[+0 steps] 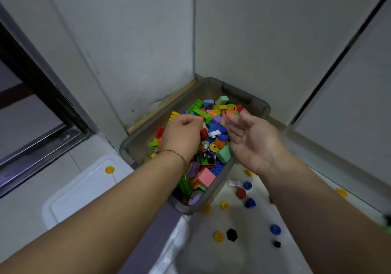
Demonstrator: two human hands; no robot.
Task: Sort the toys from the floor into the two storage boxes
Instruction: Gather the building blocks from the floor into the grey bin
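bricks (pixel 213 125) lie heaped in the grey box (pixel 249 100), directly under both hands. left hand (pixel 182 134) hangs knuckles-up over the heap, fingers (pixel 190 121) curled down beside a red brick (pixel 203 134); cannot tell whether they grip anything. right hand (pixel 254 138) is held near it over the box's right side, palm turned inward, fingers spread, holding nothing. grey box sits in the wall corner. white box (pixel 254 263) just beside it holds scattered discs (pixel 218 236), yellow, blue, red and black. a lid (pixel 74 199) at left carries one yellow disc (pixel 109 169).
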